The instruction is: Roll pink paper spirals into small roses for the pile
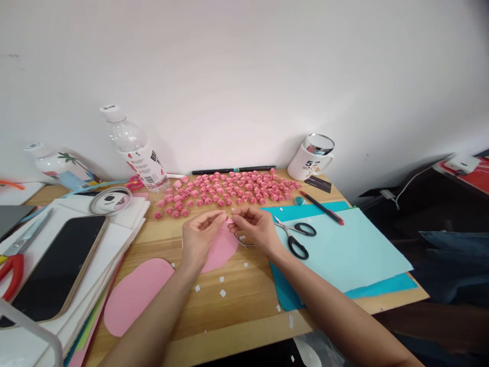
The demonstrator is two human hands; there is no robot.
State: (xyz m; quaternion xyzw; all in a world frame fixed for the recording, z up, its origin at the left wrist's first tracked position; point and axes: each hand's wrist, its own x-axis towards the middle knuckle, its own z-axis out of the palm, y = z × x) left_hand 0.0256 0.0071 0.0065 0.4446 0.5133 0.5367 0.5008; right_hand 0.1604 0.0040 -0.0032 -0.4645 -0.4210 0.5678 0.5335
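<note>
My left hand (200, 235) and my right hand (255, 227) meet over the middle of the wooden table (244, 300). Their fingertips pinch a small pink piece (229, 220) between them. Under the hands lies a pink paper oval (221, 250); a larger pink oval (133, 294) lies nearer the front left. Behind the hands, many small pink paper roses (229, 191) are spread across the table. A tape ring (244, 239) is partly hidden beneath my right hand.
Black-handled scissors (298, 237) lie on light blue paper sheets (344, 250) at right, with a red pen (323, 208) and white mug (313, 158) behind. At left: a phone (61, 265) on stacked papers, a water bottle (133, 148), red scissors (11, 267). White paper scraps dot the table.
</note>
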